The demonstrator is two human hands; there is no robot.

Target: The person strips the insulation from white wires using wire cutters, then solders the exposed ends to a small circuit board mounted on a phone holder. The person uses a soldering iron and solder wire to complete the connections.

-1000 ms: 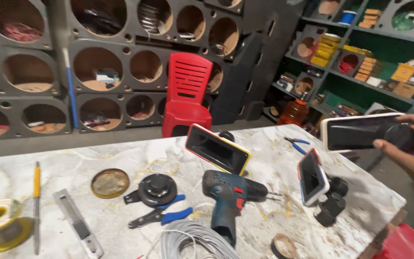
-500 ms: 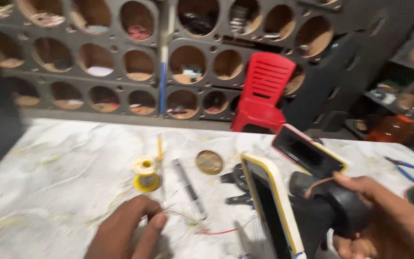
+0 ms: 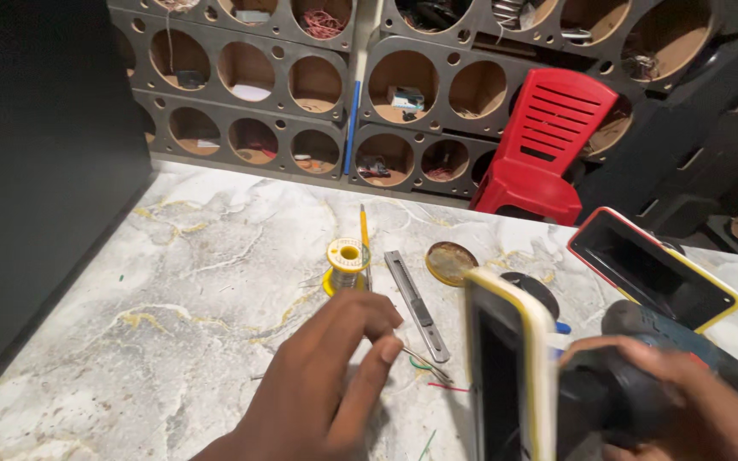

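The right hand (image 3: pixel 694 401) is wrapped tight around a black holder (image 3: pixel 612 405) with a yellow-edged phone (image 3: pixel 506 367) on it, near the table's (image 3: pixel 130 324) front edge. The left hand (image 3: pixel 322 384) hovers beside it, fingers loose, holding nothing, just in front of the yellow wire spool (image 3: pixel 348 265) and grey cutter knife (image 3: pixel 416 303).

Right hand (image 3: pixel 694 401) gripping phone holder (image 3: pixel 608 405); left hand (image 3: pixel 322 384) over marble table (image 3: pixel 172 282).

Your left hand (image 3: pixel 326 388) reaches forward palm down with fingers loosely curled and thumb beside them, holding nothing, while your right hand (image 3: pixel 685 410) is clenched around a dark grip at lower right.
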